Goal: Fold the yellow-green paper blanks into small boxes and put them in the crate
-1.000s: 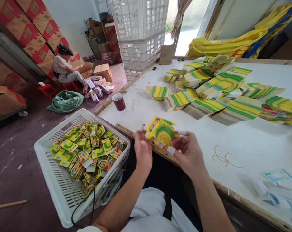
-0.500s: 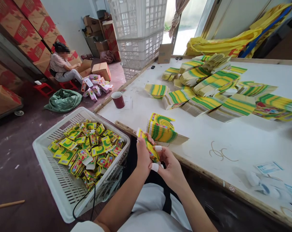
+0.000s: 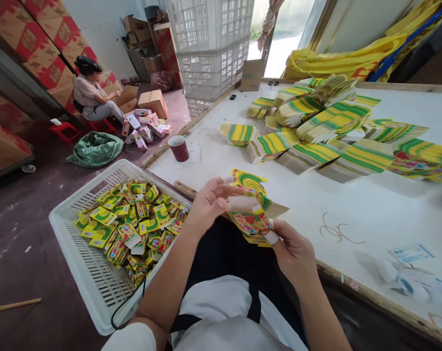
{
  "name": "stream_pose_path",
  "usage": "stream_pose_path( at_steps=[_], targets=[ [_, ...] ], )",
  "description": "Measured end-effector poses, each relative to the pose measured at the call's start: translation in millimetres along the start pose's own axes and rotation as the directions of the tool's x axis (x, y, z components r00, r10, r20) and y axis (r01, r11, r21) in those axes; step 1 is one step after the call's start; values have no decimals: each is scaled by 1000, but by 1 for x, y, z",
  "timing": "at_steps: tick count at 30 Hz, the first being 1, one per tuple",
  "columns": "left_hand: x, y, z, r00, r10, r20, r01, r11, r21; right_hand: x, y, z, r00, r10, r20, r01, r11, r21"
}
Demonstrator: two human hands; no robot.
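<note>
Between my two hands is a small yellow and green printed carton, its broad face turned up and a pale flap showing at its upper left. My left hand has its thumb and fingers closed about the carton's left end; some fingertips are blurred. At the right end, my right hand pinches the carton's edge, with white tape on the thumb and a finger. Just behind, on the table edge, stands a stack of flat cartons, partly covered by my left hand and the held carton.
Left of me, a white plastic basket holds many folded cartons. Several carton stacks lie across the white table, near a dark red mug. Rubber bands lie at right. A seated person works beside cardboard boxes.
My hands have moved apart, the left up and leftward, the right to the right. The carton between them now shows a wider face and a pale flap.
</note>
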State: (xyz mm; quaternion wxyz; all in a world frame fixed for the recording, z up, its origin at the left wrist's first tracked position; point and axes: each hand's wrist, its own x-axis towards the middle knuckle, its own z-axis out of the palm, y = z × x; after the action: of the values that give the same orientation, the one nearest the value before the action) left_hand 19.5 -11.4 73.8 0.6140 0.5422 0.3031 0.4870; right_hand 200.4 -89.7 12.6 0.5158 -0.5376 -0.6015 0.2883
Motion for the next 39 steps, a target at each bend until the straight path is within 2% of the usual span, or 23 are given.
stream_pose_path(
  at_steps=[3, 6, 9, 12, 14, 16, 18, 19, 20, 22, 25, 28, 31, 33, 37, 38, 39],
  targets=[
    [2, 18, -21, 998, -12, 68, -2, 977, 215, 1, -5, -3, 968, -242, 72, 250, 957, -146],
    [-14, 13, -30, 970, -185, 157, 98, 891, 443, -2, -10, 2, 893, -423, 153, 449, 855, -260],
    [-44, -5, -28, 919, -328, 221, 137, 788, 600, -8, -13, 13, 817, -517, 254, 575, 758, -308],
    [-69, -17, -22, 930, -349, 112, 171, 684, 710, -16, -17, 24, 785, -529, 322, 613, 737, -284],
    [-79, -20, -18, 948, -316, 17, 200, 638, 743, -20, -18, 29, 834, -491, 251, 548, 788, -282],
    [-85, -20, -16, 961, -274, -21, 199, 639, 743, -22, -18, 32, 914, -404, 37, 399, 879, -260],
    [-88, -21, -15, 975, -222, -24, 166, 648, 743, -22, -15, 33, 955, -229, -188, 204, 969, -140],
    [-90, -22, -15, 983, -183, -25, 138, 638, 757, -21, -14, 33, 965, -123, -230, 116, 992, -45],
    [-92, -24, -15, 990, -136, -24, 103, 613, 783, -20, -13, 32, 977, -26, -211, 37, 998, 52],
    [-95, -30, -14, 1000, -23, -15, 25, 519, 854, -17, -14, 31, 990, 131, -56, -120, 977, 174],
    [-98, -39, -14, 992, 125, 35, -77, 349, 934, -14, -21, 30, 944, 295, 150, -320, 929, 187],
    [-99, -43, -15, 981, 184, 62, -113, 277, 954, -11, -30, 29, 892, 351, 284, -428, 857, 285],
    [-99, -43, -15, 980, 198, 15, -74, 294, 953, -11, -32, 30, 862, 336, 380, -488, 754, 440],
    [-100, -43, -15, 980, 197, -26, -41, 331, 943, -13, -30, 33, 824, 382, 419, -564, 628, 536],
    [-103, -43, -13, 984, 163, -69, -9, 433, 901, -23, -21, 45, 690, 446, 569, -707, 251, 661],
    [-104, -43, -13, 986, 152, -67, -8, 449, 894, -26, -19, 47, 671, 441, 596, -721, 201, 663],
    [-104, -43, -14, 988, 142, -64, -8, 454, 891, -28, -18, 48, 665, 433, 609, -727, 190, 660]
  ],
)
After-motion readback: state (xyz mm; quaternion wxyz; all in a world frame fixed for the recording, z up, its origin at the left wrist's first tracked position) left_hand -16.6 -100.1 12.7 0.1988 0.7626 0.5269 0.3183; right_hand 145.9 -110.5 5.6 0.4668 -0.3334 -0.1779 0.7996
